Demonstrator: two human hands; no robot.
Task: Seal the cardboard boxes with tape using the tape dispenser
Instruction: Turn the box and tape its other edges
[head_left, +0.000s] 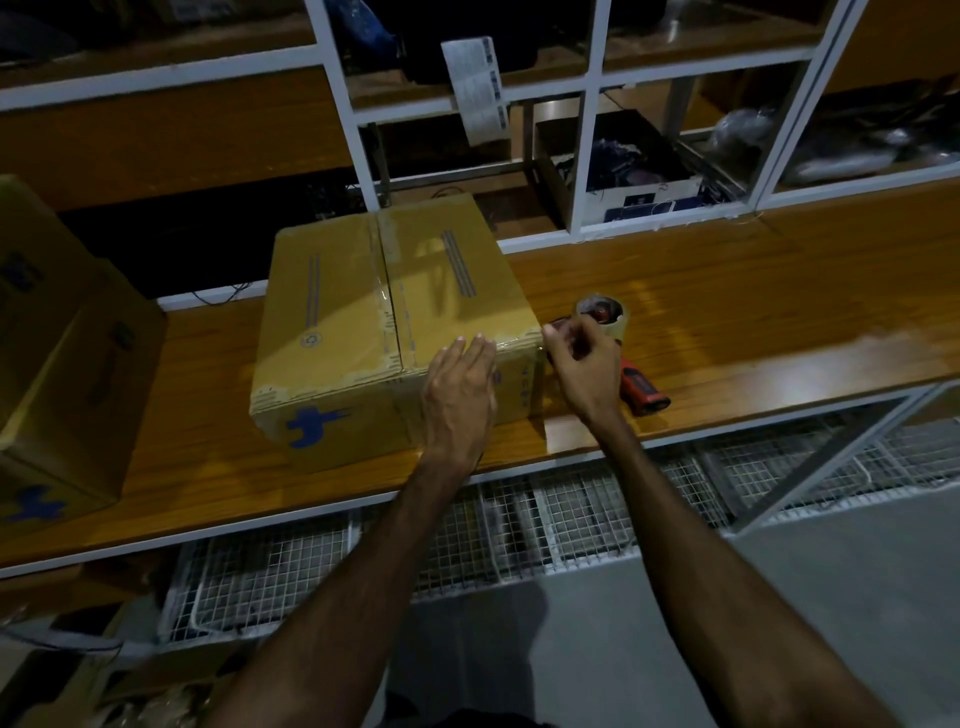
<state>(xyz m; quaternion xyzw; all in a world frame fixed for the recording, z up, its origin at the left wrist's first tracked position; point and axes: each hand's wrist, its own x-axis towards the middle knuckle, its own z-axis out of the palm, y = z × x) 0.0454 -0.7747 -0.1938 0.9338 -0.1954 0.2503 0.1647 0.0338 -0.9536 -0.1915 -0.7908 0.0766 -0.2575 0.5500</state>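
Pressing my left hand (460, 387) flat, fingers straight, on the cardboard box's (384, 332) near edge on the wooden shelf (727, 312) — my right hand (584, 364) pinches tape at the corner, tape dispenser (618, 348) lying behind it. I'd smooth outward — firmly.

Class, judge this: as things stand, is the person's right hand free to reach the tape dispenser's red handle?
Probably yes. The tape dispenser lies on the wooden shelf just behind the right hand, its red handle uncovered. But that hand's fingers seem to pinch tape at the cardboard box corner.
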